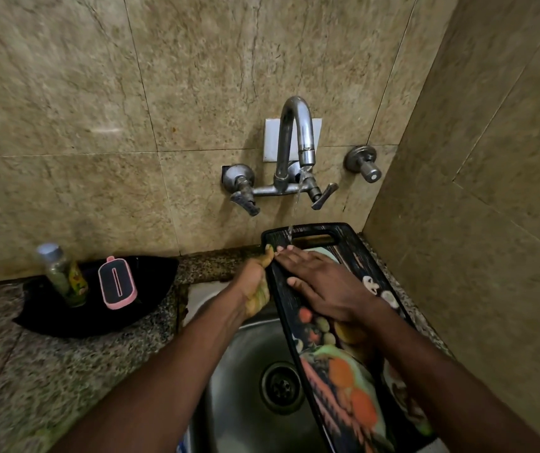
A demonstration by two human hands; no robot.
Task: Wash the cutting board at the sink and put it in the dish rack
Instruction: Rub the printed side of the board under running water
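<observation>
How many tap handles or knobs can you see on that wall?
3: a lever handle at the left end of the faucet, another lever at its right, and a round knob farther right.

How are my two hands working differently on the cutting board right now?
The left hand is curled around the left edge of the cutting board, gripping it; the right hand lies flat and open on the printed top face. The left hand sits beside the board over the sink; the right rests on it, fingers reaching toward the water stream. Both touch the board.
</observation>
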